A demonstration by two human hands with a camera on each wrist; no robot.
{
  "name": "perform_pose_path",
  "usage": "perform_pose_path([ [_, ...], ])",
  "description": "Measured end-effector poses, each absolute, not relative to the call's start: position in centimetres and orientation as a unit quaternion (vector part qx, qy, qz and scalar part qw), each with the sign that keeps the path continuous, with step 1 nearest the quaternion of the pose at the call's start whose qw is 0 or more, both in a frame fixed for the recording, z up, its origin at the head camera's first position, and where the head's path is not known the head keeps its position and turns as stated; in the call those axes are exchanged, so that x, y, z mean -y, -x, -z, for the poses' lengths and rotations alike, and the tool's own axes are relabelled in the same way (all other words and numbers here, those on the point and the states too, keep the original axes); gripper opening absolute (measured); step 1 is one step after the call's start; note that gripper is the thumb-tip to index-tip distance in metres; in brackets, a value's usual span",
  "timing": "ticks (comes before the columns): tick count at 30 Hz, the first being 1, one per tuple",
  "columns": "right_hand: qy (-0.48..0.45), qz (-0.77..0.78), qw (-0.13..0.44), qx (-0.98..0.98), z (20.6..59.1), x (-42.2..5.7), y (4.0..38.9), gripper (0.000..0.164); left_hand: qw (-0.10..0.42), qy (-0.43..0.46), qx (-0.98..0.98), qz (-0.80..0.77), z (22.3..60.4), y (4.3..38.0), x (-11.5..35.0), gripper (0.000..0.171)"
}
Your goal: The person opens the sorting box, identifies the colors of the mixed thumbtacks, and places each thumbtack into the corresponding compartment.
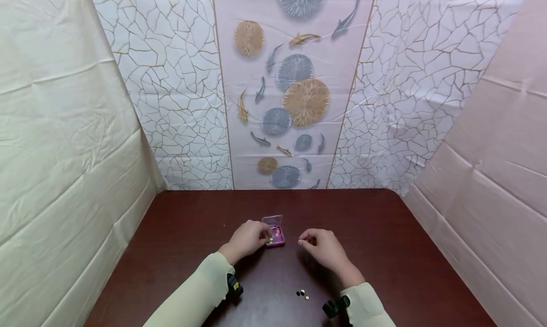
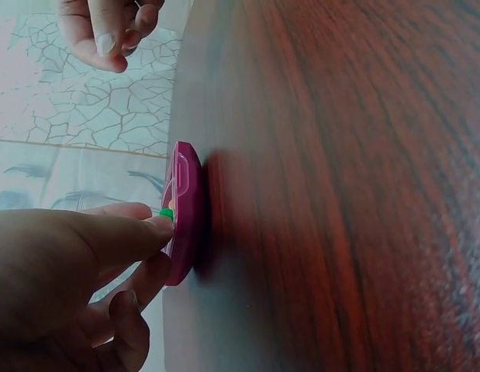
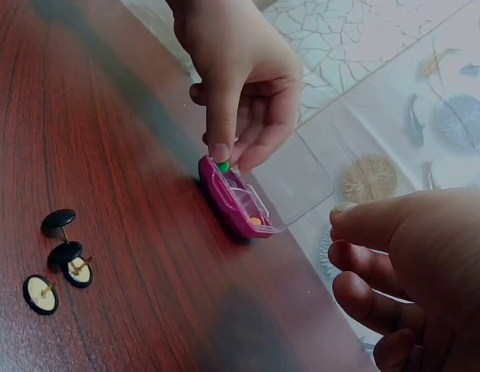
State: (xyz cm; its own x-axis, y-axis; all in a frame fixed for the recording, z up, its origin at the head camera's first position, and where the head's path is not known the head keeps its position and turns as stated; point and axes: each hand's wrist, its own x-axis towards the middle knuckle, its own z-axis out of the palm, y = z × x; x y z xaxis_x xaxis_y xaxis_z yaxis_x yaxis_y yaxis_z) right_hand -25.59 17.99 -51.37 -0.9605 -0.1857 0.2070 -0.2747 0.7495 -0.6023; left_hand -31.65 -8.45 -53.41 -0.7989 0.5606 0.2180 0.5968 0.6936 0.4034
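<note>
Apparently for control, pinches small green piece (image 3: 222, 167) with left hand (image 1: 248, 239) at magenta plastic box (image 3: 224, 203) between hands; holds right hand (image 1: 326, 247) empty, relaxed.

Smooth plastic box (image 3: 222, 200), wood-grained table (image 3: 127, 310)

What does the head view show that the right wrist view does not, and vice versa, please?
Only the head view shows the left sleeve, right sleeve and black wrist devices. Only the right wrist view makes out the metal pins of the tacks. Both show the tacks themselves, purple case, clear lid, left hand, right hand and table.
</note>
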Motion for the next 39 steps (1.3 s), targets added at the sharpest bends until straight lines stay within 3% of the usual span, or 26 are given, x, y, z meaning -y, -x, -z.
perform_pose_path([
  [20,-0.125,-0.332,0.059,0.933,51.5,-18.8,25.9,0.006,0.045,0.31,0.922,0.226,53.6,31.2,8.8,0.015],
  [30,-0.195,-0.232,-0.011,0.953,49.5,-20.4,24.8,0.005,0.037,0.236,0.94,0.241,51.7,28.0,12.5,0.022],
  [39,-0.281,-0.221,-0.139,0.923,50.4,-19.4,22.3,0.01,0.026,0.214,0.947,0.238,51.9,24.9,13.6,0.025],
])
